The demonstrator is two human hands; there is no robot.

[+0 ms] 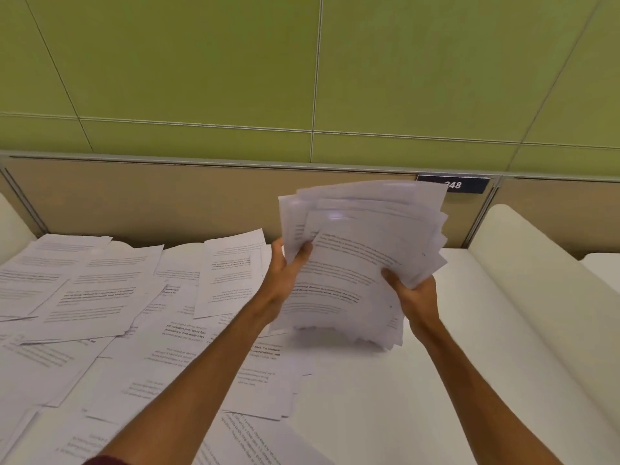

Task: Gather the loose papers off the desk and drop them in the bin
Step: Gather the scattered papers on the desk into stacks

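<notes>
Head view, one frame.

- Stack of papers (pixel 355 256): held up between both hands over the right part of the white surface (pixel 419 397), tilted with its printed face toward the camera. Sheets were uneven, fanned at the upper and right edges.
- Left hand (pixel 285 273): gripped the stack's left edge. Thumb lay curled on the front sheet; the remaining fingers went behind the paper and were hidden.
- Right hand (pixel 417 297): gripped the lower right edge, thumb pressed on the front sheet, the other fingers wrapped under and behind, only partly seen.
- Loose papers (pixel 100 297): many printed sheets lay overlapping across the left and centre of the surface, some facing the other way round. One sheet passed under the left forearm.

Hidden or unclear:
- The stack's lower edge was motion-blurred; could not tell whether it touched the surface or hung just above it.
- Print on all sheets was too small and soft to read.
- The stack's upper right corner covered part of the dark number plate (pixel 453 185) on the beige partition (pixel 167 203); "48" was readable, the first digit not certain.
- Loose sheets ran off the left and bottom frame edges.
- A dark red sleeve (pixel 104 460) was cut off at the bottom edge.
- White rounded dividers (pixel 536 297) flanked the surface; the left one was mostly out of frame.
</notes>
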